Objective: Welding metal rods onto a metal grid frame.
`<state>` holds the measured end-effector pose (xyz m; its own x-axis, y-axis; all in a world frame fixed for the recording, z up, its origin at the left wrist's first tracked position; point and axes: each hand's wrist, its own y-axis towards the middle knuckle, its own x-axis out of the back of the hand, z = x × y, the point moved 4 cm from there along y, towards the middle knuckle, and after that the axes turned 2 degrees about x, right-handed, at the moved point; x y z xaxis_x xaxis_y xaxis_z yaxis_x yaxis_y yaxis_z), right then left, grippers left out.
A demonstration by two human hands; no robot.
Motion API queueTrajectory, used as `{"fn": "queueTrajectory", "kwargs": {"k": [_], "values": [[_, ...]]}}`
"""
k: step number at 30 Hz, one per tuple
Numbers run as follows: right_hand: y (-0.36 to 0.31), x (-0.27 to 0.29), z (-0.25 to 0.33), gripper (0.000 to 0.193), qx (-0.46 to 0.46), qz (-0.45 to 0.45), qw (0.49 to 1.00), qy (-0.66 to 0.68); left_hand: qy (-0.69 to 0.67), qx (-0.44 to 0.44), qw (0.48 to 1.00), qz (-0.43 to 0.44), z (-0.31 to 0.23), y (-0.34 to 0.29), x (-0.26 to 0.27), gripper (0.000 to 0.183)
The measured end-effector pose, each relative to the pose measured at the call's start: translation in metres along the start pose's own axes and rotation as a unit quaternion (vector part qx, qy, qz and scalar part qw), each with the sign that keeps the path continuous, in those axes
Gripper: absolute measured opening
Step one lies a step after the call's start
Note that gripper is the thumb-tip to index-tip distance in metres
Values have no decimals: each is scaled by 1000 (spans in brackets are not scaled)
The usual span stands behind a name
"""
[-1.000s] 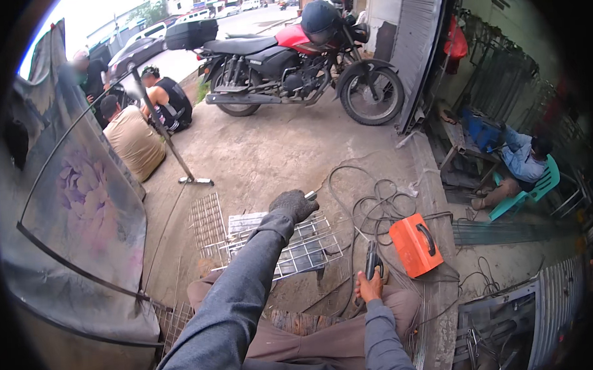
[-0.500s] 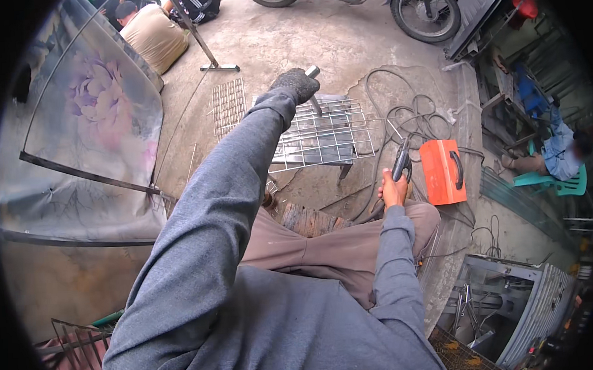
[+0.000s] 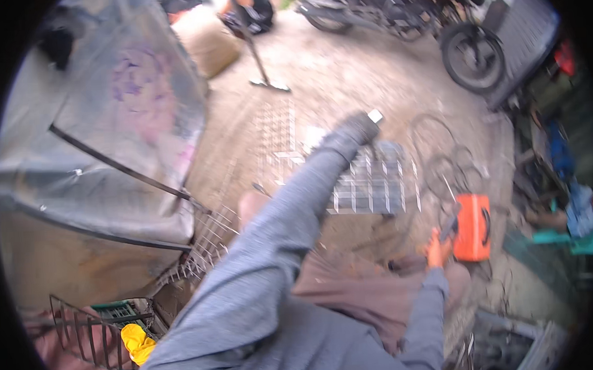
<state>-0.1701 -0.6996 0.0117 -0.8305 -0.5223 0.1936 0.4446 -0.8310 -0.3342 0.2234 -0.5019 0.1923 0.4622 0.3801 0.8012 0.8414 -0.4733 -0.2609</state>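
My left hand (image 3: 359, 131), in a dark glove at the end of a grey sleeve, is closed round a silver-ended metal tool (image 3: 375, 116). Its exact kind is blurred. The hand is over the far left part of a welded wire grid (image 3: 376, 187), whose bars cross in squares above a low metal stand. My bare right hand (image 3: 437, 249) grips a dark welding electrode holder (image 3: 449, 222) with a thin rod pointing up and away. Close on its right is an orange box-shaped welding machine (image 3: 474, 229) with a black handle.
Cable loops (image 3: 441, 155) lie on the ground beyond the orange box. Another wire grid (image 3: 275, 128) lies further left. A motorcycle (image 3: 401, 12) stands at the back. A hanging printed sheet (image 3: 103, 147) borders the left, and a person in blue (image 3: 581, 211) sits at right.
The view has swung left and blurred, so everything sits further right and lower. A yellow cloth and another wire grid now show at left. Both hands keep their holds.
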Motion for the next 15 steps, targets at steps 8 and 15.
{"fn": "queueTrajectory", "kwargs": {"k": [8,15], "values": [[3,9,-33,31,-74,-66,994,48,-7,12,999,45,-27,-12,17,48],[4,7,-18,28,-50,-55,995,68,24,21,997,74,-60,-17,21,53]]}}
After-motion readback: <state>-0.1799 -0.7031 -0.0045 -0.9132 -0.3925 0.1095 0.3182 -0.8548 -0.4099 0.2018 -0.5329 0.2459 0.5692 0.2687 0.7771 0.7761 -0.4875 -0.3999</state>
